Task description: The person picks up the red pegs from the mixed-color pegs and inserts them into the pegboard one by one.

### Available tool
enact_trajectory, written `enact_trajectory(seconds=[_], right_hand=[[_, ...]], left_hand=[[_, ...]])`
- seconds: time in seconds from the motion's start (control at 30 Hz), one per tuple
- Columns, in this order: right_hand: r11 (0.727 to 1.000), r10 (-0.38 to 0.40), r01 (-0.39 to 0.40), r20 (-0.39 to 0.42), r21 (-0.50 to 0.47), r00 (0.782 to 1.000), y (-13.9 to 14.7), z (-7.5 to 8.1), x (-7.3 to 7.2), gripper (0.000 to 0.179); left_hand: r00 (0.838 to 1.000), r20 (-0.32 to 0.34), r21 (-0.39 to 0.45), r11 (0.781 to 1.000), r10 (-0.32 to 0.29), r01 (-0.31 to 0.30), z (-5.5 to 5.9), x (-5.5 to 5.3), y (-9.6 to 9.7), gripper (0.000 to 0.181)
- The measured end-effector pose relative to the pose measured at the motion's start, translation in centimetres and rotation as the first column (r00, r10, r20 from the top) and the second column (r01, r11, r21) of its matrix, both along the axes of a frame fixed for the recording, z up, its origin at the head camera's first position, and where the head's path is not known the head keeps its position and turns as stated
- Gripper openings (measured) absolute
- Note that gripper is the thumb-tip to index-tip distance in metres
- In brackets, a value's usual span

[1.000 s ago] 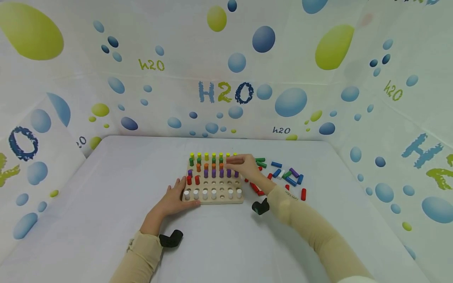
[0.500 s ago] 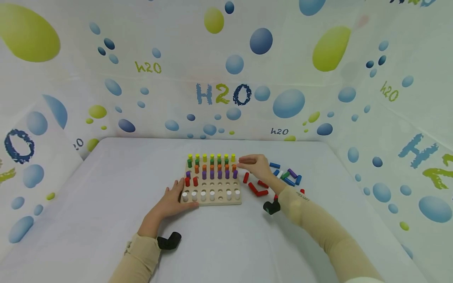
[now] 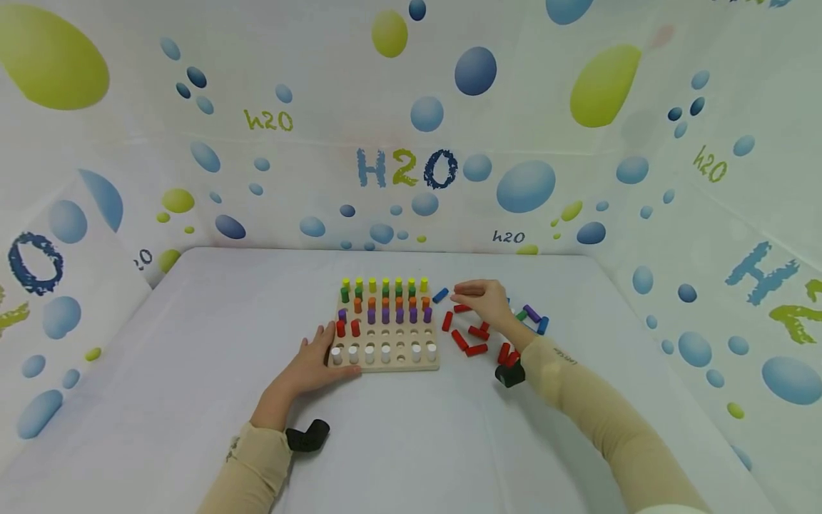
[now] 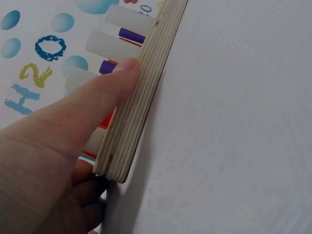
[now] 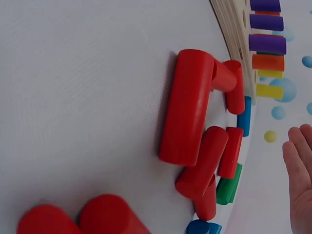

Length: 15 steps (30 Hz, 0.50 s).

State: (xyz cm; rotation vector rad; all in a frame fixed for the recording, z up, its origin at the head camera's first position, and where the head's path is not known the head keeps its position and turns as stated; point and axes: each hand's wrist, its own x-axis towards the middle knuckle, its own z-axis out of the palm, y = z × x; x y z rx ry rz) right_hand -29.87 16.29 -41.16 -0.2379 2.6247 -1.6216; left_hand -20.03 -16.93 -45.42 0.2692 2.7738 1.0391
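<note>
A light wooden pegboard (image 3: 380,344) stands on the white table. It carries rows of yellow, green, orange, purple, red and white pegs, and bare holes show in the red row and one in the white row. My left hand (image 3: 311,363) grips its near left corner; in the left wrist view the thumb presses on the layered board edge (image 4: 141,87), with the fingers around the corner. My right hand (image 3: 486,301) hovers above loose pegs right of the board. In the right wrist view, the right hand (image 5: 300,180) has fairly straight fingers and no peg visible in it.
Several red pegs (image 3: 459,340) lie scattered right of the board. A blue peg (image 3: 439,295) lies by its far right corner. Farther right are a purple peg (image 3: 531,313) and blue and green ones, partly hidden by the right hand. A patterned backdrop (image 3: 411,128) surrounds the table.
The right hand has moved right, from over the board's orange row to above the loose pegs. The blue peg by the far corner has come into sight. My left hand has stayed at the corner.
</note>
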Motion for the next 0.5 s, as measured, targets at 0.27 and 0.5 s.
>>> enact_trajectory(seconds=[0.27,0.5], right_hand=[[0.999,-0.03,0.03,0.016,0.041,0.999,0.8,-0.4,-0.4,0.035],[0.996,-0.034,0.033,0.023,0.079,0.999,1.3,-1.1,-0.9,0.032]], left_hand=[[1.0,-0.003,0.002,1.0,-0.003,0.003,-0.1,0.0,0.0,0.111],[1.0,-0.008,0.004,1.0,0.002,-0.002,-0.3,-0.2,-0.1,0.112]])
